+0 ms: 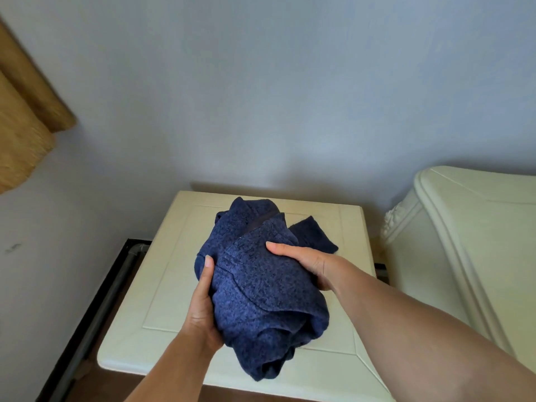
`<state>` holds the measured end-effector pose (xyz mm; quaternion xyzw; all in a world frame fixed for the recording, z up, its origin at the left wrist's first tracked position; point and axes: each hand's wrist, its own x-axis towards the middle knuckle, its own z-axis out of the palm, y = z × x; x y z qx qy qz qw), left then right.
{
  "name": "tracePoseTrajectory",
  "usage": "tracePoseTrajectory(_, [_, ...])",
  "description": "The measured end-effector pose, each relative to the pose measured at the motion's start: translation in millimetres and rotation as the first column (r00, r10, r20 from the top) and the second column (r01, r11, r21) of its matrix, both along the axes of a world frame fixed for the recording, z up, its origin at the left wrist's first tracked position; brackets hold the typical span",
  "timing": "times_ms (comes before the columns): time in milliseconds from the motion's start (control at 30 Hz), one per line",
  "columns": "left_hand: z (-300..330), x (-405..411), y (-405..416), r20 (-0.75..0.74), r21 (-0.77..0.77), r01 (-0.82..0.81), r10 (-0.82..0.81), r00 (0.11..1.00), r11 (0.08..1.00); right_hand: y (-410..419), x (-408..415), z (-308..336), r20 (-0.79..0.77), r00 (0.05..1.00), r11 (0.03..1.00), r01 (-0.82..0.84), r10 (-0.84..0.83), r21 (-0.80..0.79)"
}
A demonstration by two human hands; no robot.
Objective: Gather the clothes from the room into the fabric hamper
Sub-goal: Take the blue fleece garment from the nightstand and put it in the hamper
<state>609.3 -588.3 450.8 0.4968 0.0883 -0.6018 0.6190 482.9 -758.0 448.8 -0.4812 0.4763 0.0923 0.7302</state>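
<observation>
A bunched dark blue knit garment sits over the cream bedside table, its far part still resting on the tabletop. My left hand grips its left side from below, thumb on top. My right hand clasps its right side, thumb laid across the fabric. A sleeve end sticks out toward the back right. No hamper is in view.
A cream carved bed headboard stands close on the right. A tan curtain hangs at the upper left. A grey pipe and dark skirting run along the left wall. A pale wall lies behind the table.
</observation>
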Motion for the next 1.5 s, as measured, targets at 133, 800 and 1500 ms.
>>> tracePoseTrajectory(133, [23.3, 8.8, 1.8, 0.057, -0.055, 0.02, -0.017, 0.998, 0.998, 5.5, 7.5, 22.1, 0.07, 0.997, 0.999, 0.029, -0.028, -0.019])
tracePoseTrajectory(800, [193.4, -14.6, 120.0, 0.26, -0.29, -0.193, 0.271, 0.927, 0.937, 104.0, 28.5, 193.0, 0.378, 0.897, 0.966, -0.16, 0.228, -0.203])
tracePoseTrajectory(1500, [276.2, -153.5, 635.7, 0.297, -0.392, -0.795, 0.881, 0.367, 0.463, 615.3, 45.2, 287.6, 0.469, 0.378, 0.538, -0.799, 0.798, -0.271])
